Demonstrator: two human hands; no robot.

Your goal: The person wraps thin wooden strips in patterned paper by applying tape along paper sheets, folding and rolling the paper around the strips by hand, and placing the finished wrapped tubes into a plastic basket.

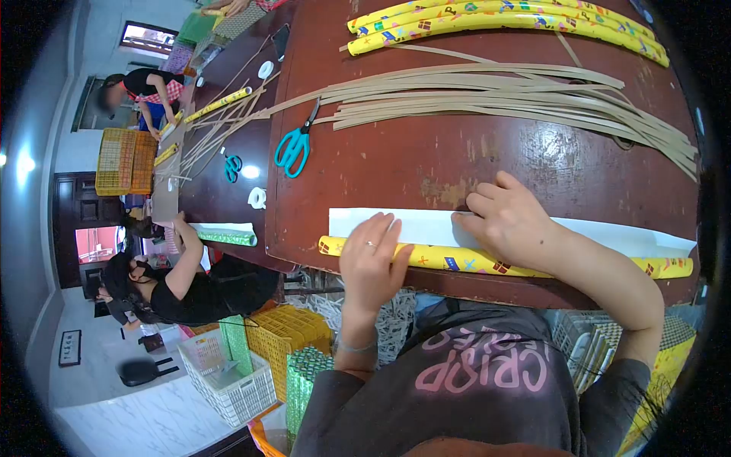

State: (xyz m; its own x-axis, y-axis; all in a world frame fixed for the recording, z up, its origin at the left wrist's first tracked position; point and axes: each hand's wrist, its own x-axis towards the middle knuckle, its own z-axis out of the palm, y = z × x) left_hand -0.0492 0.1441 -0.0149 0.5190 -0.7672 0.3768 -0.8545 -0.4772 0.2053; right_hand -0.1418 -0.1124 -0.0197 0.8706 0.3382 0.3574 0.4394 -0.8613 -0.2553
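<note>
A partly rolled sheet of yellow patterned wrapping paper [449, 261] lies along the near table edge, its white inner side [430, 221] showing as a strip beyond the roll. My left hand [371, 255], with a ring, rests on the roll near its left end, fingers stretched out. Farther right, my right hand [506, 221] has its fingers curled and its thumb and fingertips at the white strip beside the roll. What lies under its fingers is partly hidden. Teal-handled scissors [293, 149] lie beyond my left hand, beside a bundle of long tan strips [472, 95].
Several finished yellow rolls [502, 30] lie at the far table side. On the left table are more scissors [232, 167], tape rolls [257, 198] and a green roll [225, 234] near a co-worker [205, 286]. Another person [148, 87] works farther off. Baskets [228, 381] stand beside me.
</note>
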